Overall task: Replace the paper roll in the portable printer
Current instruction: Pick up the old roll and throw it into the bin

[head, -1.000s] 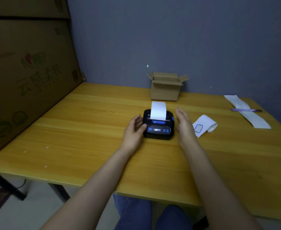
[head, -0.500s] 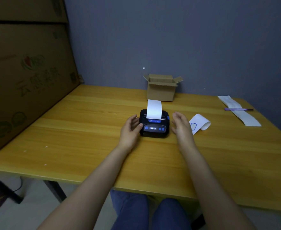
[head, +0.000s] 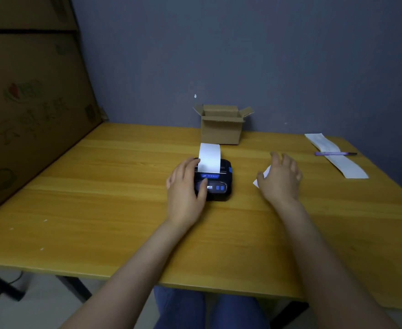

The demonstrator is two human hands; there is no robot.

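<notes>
Left hand (head: 185,188) grips printer (head: 219,184) by its left side, thumb across the front panel; right hand (head: 280,179) open, fingers spread, hovering over a scrap (head: 265,172) just right of printer, contact unclear; printer sits mid-table (head: 124,186), front facing near, paper strip (head: 210,157) standing up from its top slot; printer's long axis runs left-right; left hand is on it, right hand near; lid probably opens next; box (head: 221,129) stands farther back.

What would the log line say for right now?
left hand: holds printer | right hand: open, over loose paper slip | paper strip: sticking up from printer
</notes>
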